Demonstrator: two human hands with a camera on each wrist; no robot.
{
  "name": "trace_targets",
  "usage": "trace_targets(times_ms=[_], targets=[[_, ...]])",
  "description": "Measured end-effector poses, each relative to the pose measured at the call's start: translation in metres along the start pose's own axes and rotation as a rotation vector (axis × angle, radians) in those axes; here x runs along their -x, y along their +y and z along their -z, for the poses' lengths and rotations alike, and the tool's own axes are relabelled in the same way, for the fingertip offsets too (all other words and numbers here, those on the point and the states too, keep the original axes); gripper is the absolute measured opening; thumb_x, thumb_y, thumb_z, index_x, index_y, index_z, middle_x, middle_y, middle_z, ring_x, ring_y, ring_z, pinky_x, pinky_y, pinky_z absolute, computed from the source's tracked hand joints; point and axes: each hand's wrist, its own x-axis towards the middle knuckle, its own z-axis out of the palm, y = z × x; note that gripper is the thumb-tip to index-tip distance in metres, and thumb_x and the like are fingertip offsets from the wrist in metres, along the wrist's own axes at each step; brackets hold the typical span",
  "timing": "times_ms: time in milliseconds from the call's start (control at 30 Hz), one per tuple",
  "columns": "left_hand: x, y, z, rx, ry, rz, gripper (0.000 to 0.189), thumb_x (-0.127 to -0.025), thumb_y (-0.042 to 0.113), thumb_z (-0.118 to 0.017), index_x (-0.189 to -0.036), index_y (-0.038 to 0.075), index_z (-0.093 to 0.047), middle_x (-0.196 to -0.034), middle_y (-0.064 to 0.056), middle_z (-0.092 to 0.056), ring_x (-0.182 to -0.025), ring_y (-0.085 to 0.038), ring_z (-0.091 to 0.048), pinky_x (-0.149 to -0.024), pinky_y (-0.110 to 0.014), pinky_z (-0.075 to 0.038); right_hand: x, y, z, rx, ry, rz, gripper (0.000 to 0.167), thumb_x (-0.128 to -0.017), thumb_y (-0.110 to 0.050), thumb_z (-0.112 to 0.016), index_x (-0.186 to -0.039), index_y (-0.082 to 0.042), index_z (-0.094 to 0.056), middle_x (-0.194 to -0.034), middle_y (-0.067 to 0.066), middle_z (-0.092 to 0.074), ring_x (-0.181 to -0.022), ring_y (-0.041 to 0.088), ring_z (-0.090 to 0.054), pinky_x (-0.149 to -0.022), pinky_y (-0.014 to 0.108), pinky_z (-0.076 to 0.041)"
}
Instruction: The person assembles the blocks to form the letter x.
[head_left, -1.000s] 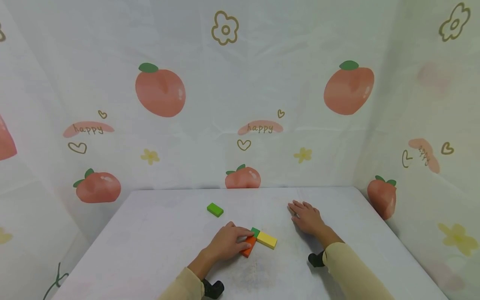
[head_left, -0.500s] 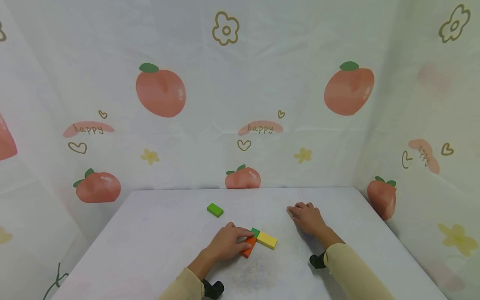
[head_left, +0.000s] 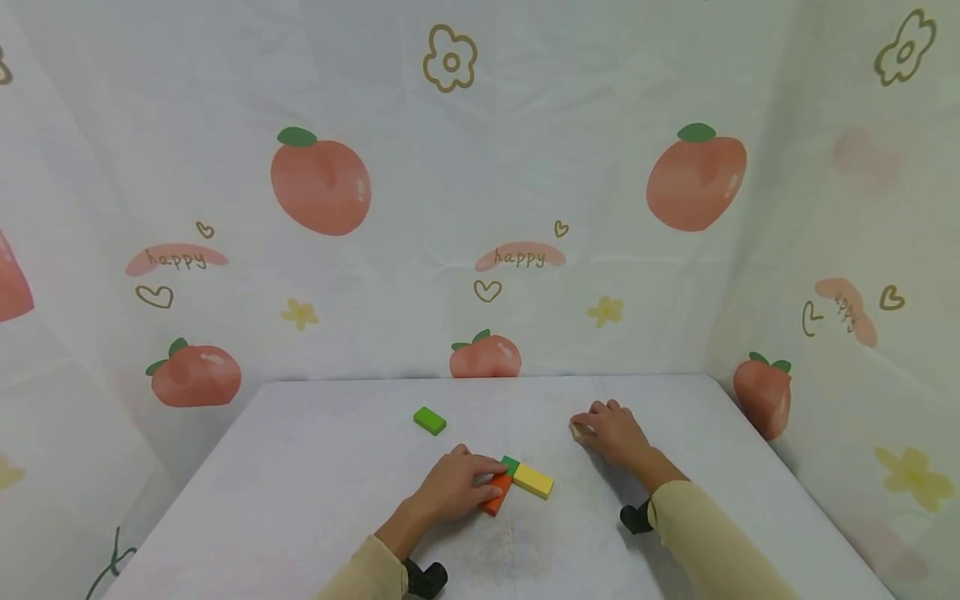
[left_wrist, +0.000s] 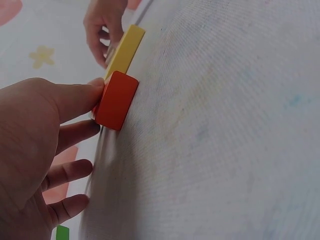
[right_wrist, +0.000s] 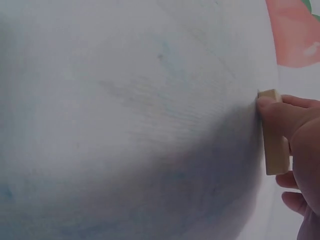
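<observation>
My left hand [head_left: 448,485] holds an orange-red block [left_wrist: 118,100] between thumb and index finger; the other fingers are spread. In the head view, the index fingertip reaches a green block [head_left: 511,464] at the far end of the orange-red block. A yellow block [head_left: 534,481] lies slantwise to the right, its near end by those two. Farther back on the right, my right hand [head_left: 615,435] pinches a pale, wood-coloured block [right_wrist: 275,140] at the tabletop, with fingers covering part of it.
A light green block [head_left: 430,421] lies apart on the white table [head_left: 315,467], behind the left hand. Printed white cloth [head_left: 420,183] hangs behind the table and at both sides. Black wrist mounts [head_left: 427,578] sit under both cuffs.
My right hand's fingers have gone from spread flat to curled round the pale block, which now shows slightly farther left and nearer. The left hand and the other blocks stay put.
</observation>
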Motion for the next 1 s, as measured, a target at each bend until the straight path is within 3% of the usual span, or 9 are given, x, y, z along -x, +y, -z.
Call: trace_targets(times_ms=[567, 1000], targets=[[-0.001, 0.0, -0.002, 0.003, 0.007, -0.004, 0.033, -0.091, 0.035, -0.068, -0.122, 0.026, -0.07, -0.117, 0.016, -0.065, -0.082, -0.007, -0.043, -0.066, -0.022, -0.037, -0.012, -0.013, 0.008, 0.093, -0.048, 0.124, 0.033, -0.079, -0.036, -0.081, -0.109, -0.023, -0.075, -0.082, -0.005, -0.052, -0.077, 0.016, -0.044, -0.071, 0.033, -0.041], [-0.002, 0.001, -0.002, 0.0, -0.008, 0.025, 0.033, -0.091, 0.036, -0.068, -0.122, 0.027, -0.07, -0.116, 0.018, -0.065, -0.082, -0.007, -0.043, -0.066, -0.022, -0.038, -0.018, -0.026, 0.013, 0.061, -0.072, 0.173, 0.038, -0.078, -0.04, -0.08, -0.11, -0.02, -0.074, -0.087, -0.005, -0.056, -0.082, 0.016, -0.047, -0.073, 0.033, -0.042]])
